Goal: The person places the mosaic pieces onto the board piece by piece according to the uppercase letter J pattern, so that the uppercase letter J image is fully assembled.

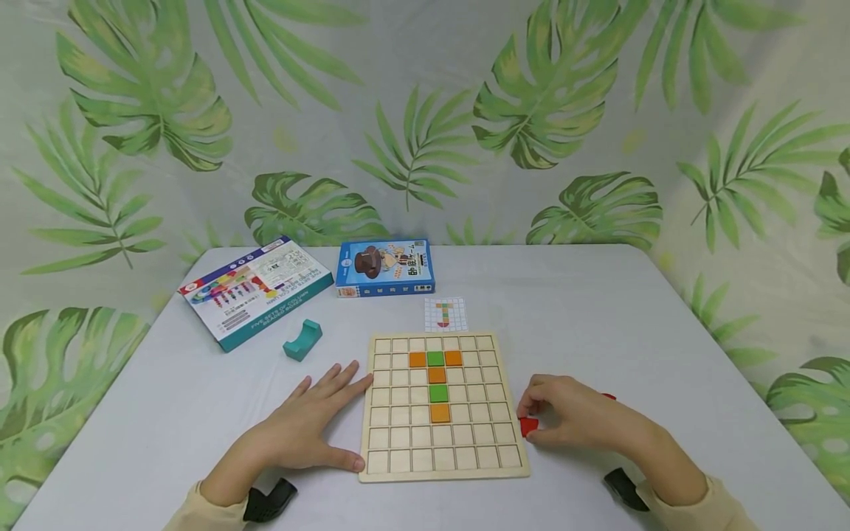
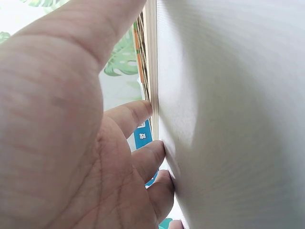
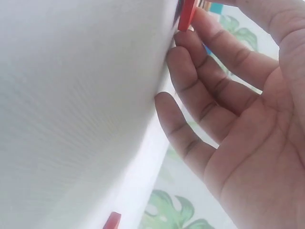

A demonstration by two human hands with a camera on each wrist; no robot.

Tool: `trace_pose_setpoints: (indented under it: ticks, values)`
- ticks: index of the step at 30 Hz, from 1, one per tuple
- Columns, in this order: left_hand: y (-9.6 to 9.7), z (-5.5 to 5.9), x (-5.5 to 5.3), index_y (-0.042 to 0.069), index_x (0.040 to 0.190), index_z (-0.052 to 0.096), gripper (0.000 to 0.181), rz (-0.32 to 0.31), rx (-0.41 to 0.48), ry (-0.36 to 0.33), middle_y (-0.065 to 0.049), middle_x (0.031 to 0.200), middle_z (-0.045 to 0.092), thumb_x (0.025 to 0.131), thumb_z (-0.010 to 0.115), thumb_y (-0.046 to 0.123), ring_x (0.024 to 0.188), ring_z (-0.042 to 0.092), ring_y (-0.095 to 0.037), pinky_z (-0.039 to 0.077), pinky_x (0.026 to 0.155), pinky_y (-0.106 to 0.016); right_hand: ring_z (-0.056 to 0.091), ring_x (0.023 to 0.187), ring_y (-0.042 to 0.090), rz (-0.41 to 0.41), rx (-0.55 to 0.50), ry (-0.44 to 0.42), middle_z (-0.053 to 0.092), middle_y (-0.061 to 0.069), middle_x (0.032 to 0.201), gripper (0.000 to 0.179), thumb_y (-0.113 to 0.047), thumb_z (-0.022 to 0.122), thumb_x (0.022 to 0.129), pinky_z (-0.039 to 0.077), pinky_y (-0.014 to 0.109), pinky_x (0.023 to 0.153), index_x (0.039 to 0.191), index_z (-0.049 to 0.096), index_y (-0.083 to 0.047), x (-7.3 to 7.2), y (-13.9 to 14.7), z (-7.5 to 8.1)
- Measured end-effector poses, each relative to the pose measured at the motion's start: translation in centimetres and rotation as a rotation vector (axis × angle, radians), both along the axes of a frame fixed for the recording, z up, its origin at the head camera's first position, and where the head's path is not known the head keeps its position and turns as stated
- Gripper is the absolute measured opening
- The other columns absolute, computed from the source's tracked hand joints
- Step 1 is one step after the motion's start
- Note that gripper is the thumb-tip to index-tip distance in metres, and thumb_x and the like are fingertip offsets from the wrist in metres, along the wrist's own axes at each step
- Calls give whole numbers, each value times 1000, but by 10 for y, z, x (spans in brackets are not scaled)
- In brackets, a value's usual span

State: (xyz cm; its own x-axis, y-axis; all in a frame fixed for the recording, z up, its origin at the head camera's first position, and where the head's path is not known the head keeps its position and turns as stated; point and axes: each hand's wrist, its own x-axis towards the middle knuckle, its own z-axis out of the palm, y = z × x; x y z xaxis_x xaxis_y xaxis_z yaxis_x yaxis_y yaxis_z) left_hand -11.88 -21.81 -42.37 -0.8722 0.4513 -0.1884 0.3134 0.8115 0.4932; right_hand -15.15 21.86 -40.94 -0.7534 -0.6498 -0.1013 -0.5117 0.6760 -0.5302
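A square wooden grid board (image 1: 479,436) lies on the table, with several orange tiles (image 1: 440,413) and two green tiles (image 1: 439,394) set in a T shape. My left hand (image 1: 307,420) is spread flat beside it, thumb and a fingertip touching the board's left edge. By the right edge, my right hand (image 1: 576,414) pinches a red piece (image 1: 528,426) between thumb and fingers; in the right wrist view this red piece (image 3: 187,15) appears at the fingertips. Another red piece (image 1: 609,397) lies behind that hand, partly hidden by it.
Above the board lies a small pattern card (image 1: 446,315) showing a coloured grid figure. Farther back are a blue game box (image 1: 385,268) and a white and teal box (image 1: 257,292). A teal curved block (image 1: 302,340) sits left of the board.
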Motion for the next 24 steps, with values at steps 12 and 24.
trace_pose_setpoints:
  ticks: [12,24]
  values:
    - [-1,-2,0,28,171,33,120,-8,1,9,-8,182,19,73,87,72,168,14,-44,9,128,-79,60,92,2,62,-82,20,66,-16,98,17,-20,84,91,56,24,83,102,73,-28,-3,-10,6]
    - [-1,-3,0,28,171,32,120,-9,-3,16,-8,182,19,74,86,73,168,14,-44,10,128,-79,62,94,3,99,-95,-7,66,-16,100,18,-19,82,91,57,24,87,102,73,-29,-4,-35,6]
